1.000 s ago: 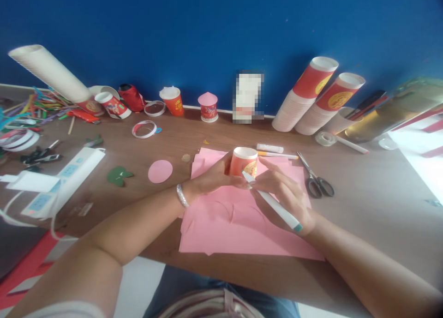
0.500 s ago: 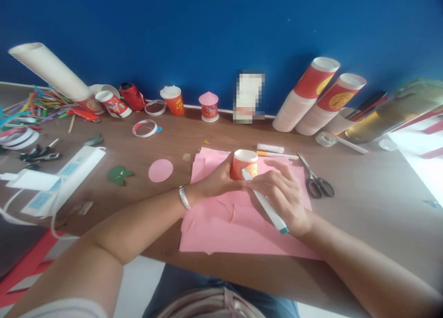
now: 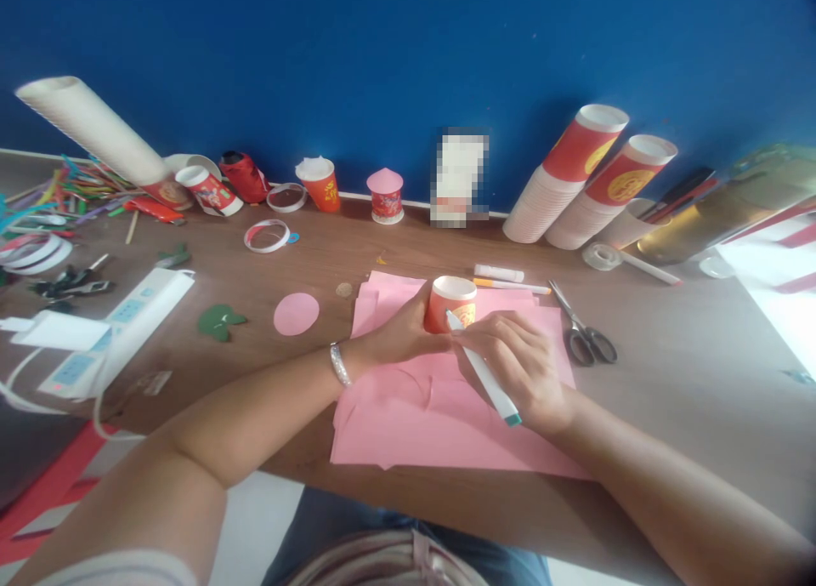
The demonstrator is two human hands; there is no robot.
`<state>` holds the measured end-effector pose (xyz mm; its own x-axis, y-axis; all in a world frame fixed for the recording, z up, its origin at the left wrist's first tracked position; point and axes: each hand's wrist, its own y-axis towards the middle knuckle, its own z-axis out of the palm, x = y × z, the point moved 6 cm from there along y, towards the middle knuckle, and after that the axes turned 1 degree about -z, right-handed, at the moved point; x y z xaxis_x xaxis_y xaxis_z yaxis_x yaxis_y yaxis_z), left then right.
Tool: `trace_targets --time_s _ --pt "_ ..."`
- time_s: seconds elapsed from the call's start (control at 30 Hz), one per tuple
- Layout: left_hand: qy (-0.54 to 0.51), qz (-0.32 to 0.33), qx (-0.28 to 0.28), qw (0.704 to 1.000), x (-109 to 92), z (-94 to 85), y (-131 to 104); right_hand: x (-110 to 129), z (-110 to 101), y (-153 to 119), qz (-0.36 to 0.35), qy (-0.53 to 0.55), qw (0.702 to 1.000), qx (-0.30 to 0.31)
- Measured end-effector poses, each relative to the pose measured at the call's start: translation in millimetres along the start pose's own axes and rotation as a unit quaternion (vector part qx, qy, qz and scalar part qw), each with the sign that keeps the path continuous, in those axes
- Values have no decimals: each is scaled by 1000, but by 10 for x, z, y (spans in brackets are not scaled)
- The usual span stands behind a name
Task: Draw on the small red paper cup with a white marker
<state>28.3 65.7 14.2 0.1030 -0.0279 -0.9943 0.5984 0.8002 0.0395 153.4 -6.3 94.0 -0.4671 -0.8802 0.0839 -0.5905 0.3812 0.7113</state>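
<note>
Right hand [image 3: 526, 369]: grips white marker [image 3: 488, 378], tip at the cup's printed side.
Left hand [image 3: 408, 327]: grasps red paper cup [image 3: 439, 304], mouth up, over pink paper sheets [image 3: 421, 424].
Scissors [image 3: 581, 329]: on table [image 3: 357, 246], right of sheets.

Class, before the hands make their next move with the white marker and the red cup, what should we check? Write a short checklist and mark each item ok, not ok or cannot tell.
1. Red cup gripped by the left hand: ok.
2. White marker held in the right hand, tip end toward the cup: ok.
3. Marker tip actually touching the cup wall: cannot tell.
4. Cup's open rim facing up: ok.
5. Pink sheets neatly squared: not ok, their edges are staggered.
6. Scissors out of both hands: ok, they lie to the right.
</note>
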Motion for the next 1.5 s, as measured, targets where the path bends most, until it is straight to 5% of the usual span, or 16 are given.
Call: trace_targets --time_s 0.9,1.5 --pt "-25 -1 13 1000 6 -1 -3 -19 25 -28 0 10 1000 -1" --pt "-88 -82 17 993 109 -75 -55 -60 -40 -32 22 1 999 -46"
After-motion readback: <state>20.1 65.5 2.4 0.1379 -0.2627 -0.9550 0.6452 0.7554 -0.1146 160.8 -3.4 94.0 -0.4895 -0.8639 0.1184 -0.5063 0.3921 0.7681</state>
